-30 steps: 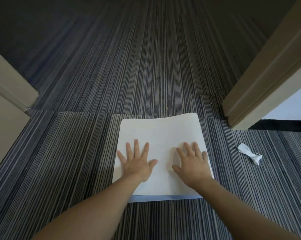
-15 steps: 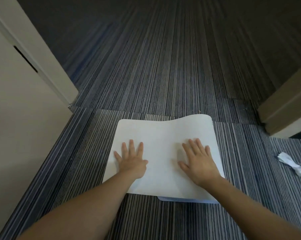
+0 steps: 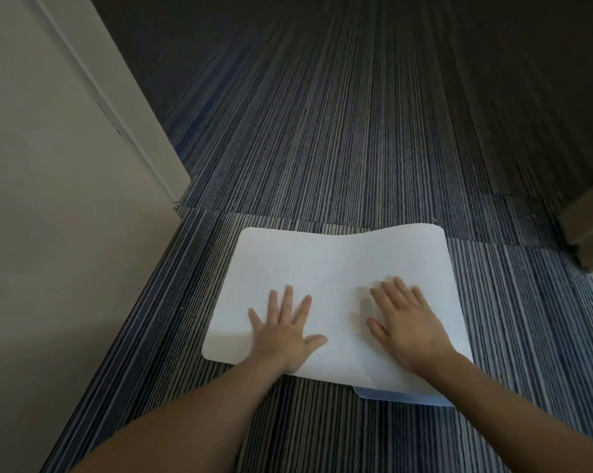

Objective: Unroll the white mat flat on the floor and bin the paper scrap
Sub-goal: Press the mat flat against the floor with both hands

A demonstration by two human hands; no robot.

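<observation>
Since the earlier frame both hands are sliding nearer on the white mat (image 3: 339, 288), left hand (image 3: 283, 331) and right hand (image 3: 406, 327) pressing it to the carpet (image 3: 356, 148), fingers spread and holding nothing; far edge is lifting, needing smoothing, scrap pending.

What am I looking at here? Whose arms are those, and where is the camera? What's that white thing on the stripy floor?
There is no machine here. The arms belong to a person, and the camera sits on that person's head, looking forward and down, so you see what they see. There is only this one view.

The left hand and the right hand are both spread open and lie flat on a thin white rectangular mat. Neither hand holds anything.

The mat lies on a dark blue and grey striped carpet. Its far right corner looks slightly lifted, and a pale blue edge peeks out underneath near the right wrist.

A beige wall stands on the left.
</observation>
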